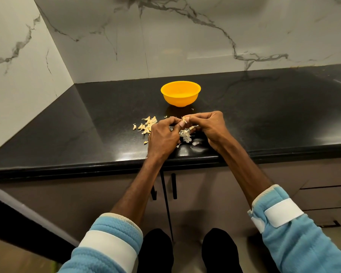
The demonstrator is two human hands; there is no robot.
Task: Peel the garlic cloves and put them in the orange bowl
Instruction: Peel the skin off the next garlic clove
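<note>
Clove point(184, 119) held up between both hands, just above counter point(264, 115), near its front edge. Left hand point(163, 134) curled, thumb up against clove. Right hand point(209, 127) curled too, fingertips pinching clove from the other side. Clove is too small here to tell its long axis or how much skin is left. Bowl point(180, 102) lies straight ahead of clove, beyond both hands and apart from them; no cloves show in it. Pile point(148, 125) of loose cloves sits just left of left hand. Skins point(185, 135) lie on counter under and between hands. Step, as I judge it: peeling, not yet a drop. The drop is a short forward reach away from the body. Right hand sits marginally nearer bowl, so it is the likelier carrier.
</note>
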